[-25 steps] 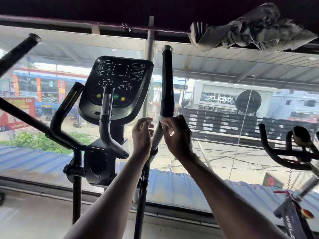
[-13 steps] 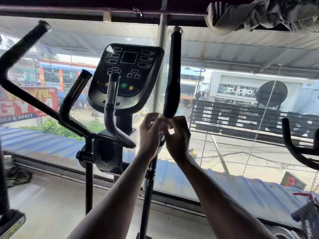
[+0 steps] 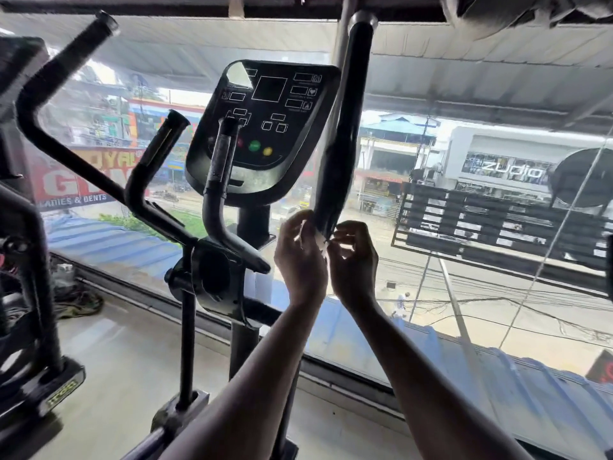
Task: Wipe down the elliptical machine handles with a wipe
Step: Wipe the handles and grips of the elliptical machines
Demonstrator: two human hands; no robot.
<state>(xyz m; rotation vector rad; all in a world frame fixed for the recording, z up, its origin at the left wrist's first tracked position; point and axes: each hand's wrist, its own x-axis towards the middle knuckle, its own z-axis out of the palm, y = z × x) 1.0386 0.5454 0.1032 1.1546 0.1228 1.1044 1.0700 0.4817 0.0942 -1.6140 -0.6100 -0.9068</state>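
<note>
Head view: two hands, left (image 3: 300, 260) and right (image 3: 355, 260), fingers pinching one wipe (image 3: 319, 239) beside one handle (image 3: 345, 134).

The console (image 3: 265, 134) is glossy black plastic, catching window glare; the tall right handle (image 3: 348, 127) looks smooth with a dull sheen; the short inner grip (image 3: 220, 161) shows scuffed, grainy wear; the floor (image 3: 126, 366) is pale and polished.
</note>
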